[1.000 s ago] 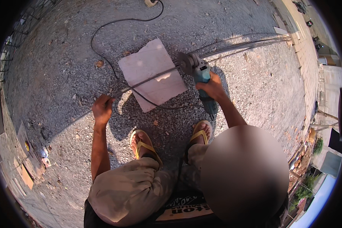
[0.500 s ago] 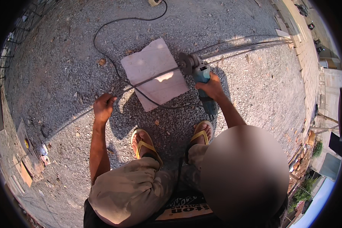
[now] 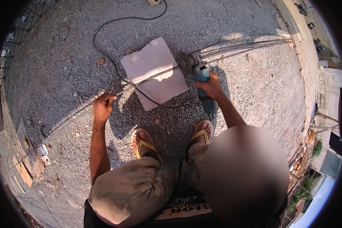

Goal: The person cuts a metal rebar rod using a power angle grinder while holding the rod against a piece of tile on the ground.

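Observation:
My left hand [image 3: 103, 106] is closed around a long thin metal rod [image 3: 148, 79] that lies across the gravel and over a pale square slab [image 3: 150, 62]. My right hand [image 3: 210, 86] grips the body of a teal angle grinder [image 3: 200, 72]. Its disc [image 3: 185, 62] sits at the rod by the slab's right edge. A black power cord [image 3: 102, 45] loops over the gravel, runs across the slab and passes toward the grinder. My feet in yellow sandals [image 3: 144, 146] stand just below the slab.
A bundle of several long thin rods [image 3: 247, 41] stretches to the right from the grinder. A plug socket [image 3: 154, 2] lies at the top edge. Scraps and small boards [image 3: 26, 167] sit at the lower left. A paved strip and buildings [image 3: 323, 76] line the right side.
Both hands keep their grips and places. The view has shifted only slightly.

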A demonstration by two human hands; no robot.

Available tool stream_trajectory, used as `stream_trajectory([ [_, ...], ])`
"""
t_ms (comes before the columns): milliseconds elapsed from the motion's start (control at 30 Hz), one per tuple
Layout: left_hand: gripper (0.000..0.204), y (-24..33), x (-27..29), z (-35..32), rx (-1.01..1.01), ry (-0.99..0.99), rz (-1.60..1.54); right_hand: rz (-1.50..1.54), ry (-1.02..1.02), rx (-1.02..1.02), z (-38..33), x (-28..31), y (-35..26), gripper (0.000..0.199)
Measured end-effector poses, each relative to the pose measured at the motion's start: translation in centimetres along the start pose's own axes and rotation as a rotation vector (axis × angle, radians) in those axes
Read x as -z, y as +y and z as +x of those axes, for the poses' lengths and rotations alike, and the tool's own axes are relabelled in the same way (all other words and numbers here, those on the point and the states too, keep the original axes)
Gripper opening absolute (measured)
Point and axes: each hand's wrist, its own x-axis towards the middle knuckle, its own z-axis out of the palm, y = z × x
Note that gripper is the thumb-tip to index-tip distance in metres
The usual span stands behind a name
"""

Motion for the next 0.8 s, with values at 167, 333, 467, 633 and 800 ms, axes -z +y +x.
stream_trajectory([
  [167, 0.025, -0.1, 0.2, -0.1, -0.002, -0.002, 0.012, 0.016, -0.002, 0.036, 0.3, -0.3, 0.3, 0.048],
  [333, 0.027, 0.5, 0.2, 0.0, 0.025, -0.008, 0.044, 0.041, -0.021, 0.031, 0.4, -0.4, 1.0, 0.047],
  [467, 0.028, 0.6, 0.4, 0.0, 0.004, -0.001, 0.037, 0.046, -0.025, 0.012, 0.1, -0.3, 0.0, 0.048],
  [633, 0.026, 0.7, 0.6, 0.0, -0.01, 0.009, 0.057, 0.038, -0.054, -0.051, 0.3, -0.1, -0.9, 0.049],
  [800, 0.024, 1.5, 0.3, 0.4, 0.013, -0.025, 0.064, 0.082, -0.042, -0.085, 0.4, 0.3, -0.2, 0.049],
])
